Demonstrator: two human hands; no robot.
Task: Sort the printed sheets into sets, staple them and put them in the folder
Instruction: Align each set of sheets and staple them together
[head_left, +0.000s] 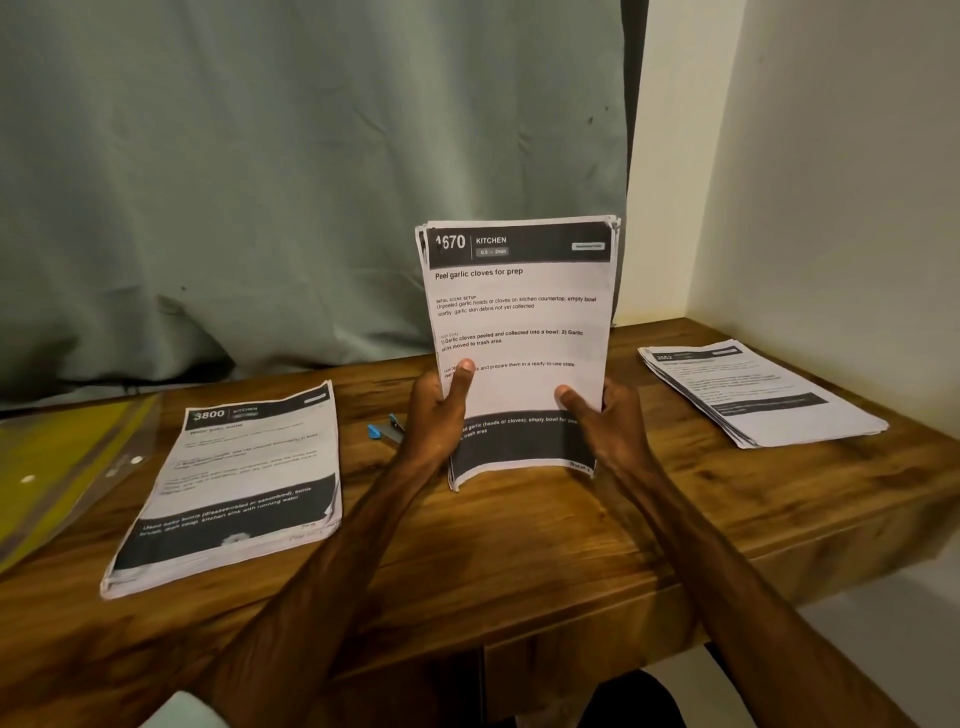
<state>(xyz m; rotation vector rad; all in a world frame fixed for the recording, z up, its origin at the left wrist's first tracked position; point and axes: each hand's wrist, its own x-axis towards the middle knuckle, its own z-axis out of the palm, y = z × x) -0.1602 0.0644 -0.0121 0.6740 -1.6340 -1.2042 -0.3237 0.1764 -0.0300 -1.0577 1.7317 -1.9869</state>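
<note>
Gripping upright stack of printed sheets (519, 332) between left hand (441, 410) and right hand (605, 421), thumbs in front; top page headed "1670 KITCHEN", edges slightly uneven.

The upright stack of white printed sheets (519, 322) you are holding is showing a black header band with white lettering, black text on its white middle, and a second black band with white print across the foot. The flat white paper pile (234, 483) on your left is carrying the same black-white-black banding, as is the fanned white paper pile (763, 395) on your right. The wooden table (519, 561) is glowing warm brown with darker streaked grain. A yellow folder (52, 467) is gleaming under clear plastic, a small blue-and-grey tool (384, 428) is peeking out, and a plain grey-green cloth curtain (260, 156) is hanging beside a cream wall (831, 156).
</note>
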